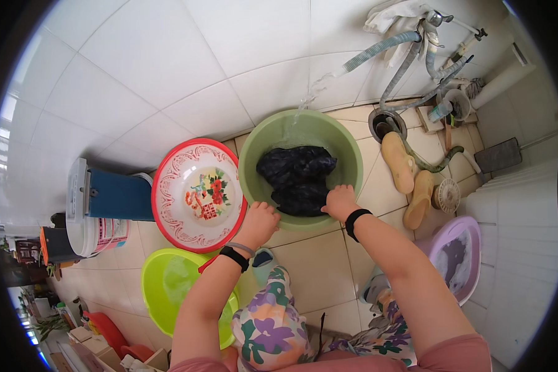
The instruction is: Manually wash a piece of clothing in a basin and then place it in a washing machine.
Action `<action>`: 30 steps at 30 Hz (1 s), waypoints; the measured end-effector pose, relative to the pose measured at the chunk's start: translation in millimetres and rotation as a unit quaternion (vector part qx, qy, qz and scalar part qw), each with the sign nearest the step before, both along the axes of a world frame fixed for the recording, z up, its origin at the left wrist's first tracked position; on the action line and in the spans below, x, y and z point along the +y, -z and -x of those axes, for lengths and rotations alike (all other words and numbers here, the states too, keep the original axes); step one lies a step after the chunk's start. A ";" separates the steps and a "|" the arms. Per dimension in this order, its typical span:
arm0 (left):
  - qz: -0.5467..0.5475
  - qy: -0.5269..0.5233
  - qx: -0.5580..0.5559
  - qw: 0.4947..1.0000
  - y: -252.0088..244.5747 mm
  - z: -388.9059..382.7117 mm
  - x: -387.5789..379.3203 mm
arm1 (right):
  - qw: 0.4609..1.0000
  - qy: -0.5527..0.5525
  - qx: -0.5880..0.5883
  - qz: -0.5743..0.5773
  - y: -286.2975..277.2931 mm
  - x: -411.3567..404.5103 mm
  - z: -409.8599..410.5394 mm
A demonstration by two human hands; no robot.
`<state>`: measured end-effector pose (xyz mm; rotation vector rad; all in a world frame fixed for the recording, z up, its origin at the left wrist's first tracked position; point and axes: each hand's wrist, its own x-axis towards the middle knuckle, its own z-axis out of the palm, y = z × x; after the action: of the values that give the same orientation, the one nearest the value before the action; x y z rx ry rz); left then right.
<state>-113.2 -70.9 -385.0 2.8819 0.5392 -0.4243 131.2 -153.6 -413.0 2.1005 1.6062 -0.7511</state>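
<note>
A sage-green plastic basin (249, 139) stands on the tiled floor before me, with dark wet cloth (300, 179) bunched in the water inside it. My left hand (262, 219) has its fingers curled over the near-left rim of this basin. On the near-right rim my right hand (341, 202) grips the edge, its thumb pointing inward beside the cloth. Water (314, 90) pours into the basin from a grey corrugated hose (381, 50) on the wall side. The fingers' undersides are hidden.
A red-rimmed enamel basin (176, 195) adjoins on the left, above a lime-green basin (160, 283) holding water. Yellow clogs (397, 162) lie right, near a floor drain (386, 123). A lilac tub (474, 260) holds sudsy water. A blue bin (118, 194) stands left.
</note>
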 end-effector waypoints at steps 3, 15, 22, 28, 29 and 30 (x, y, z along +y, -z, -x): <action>0.056 -0.088 -0.065 0.992 -10.2 -4.2 0.9 | 0.990 0.033 0.122 -0.068 -1.5 3.5 -14.6; 0.337 -0.225 -0.300 0.864 -78.7 -54.4 31.5 | 0.891 0.020 0.359 -0.279 -204.8 38.6 -15.1; 0.475 -0.226 -0.331 0.783 -52.4 -57.5 34.9 | 0.780 0.043 0.523 -0.341 -270.2 36.6 -21.5; 0.516 -0.344 -0.359 0.698 -94.5 -37.0 35.0 | 0.773 0.123 0.542 -0.306 -251.9 31.7 -72.8; 0.523 -0.348 -0.396 0.670 -102.0 -31.0 33.3 | 0.773 0.157 0.530 -0.312 -240.8 31.1 -83.2; 0.527 -0.356 -0.430 0.642 -108.2 -25.9 31.9 | 0.773 0.170 0.532 -0.301 -227.4 31.3 -88.3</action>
<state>-87.4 -39.0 -276.8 1.2745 0.7745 0.5823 219.5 -122.4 -185.6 2.6329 2.2194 -2.0718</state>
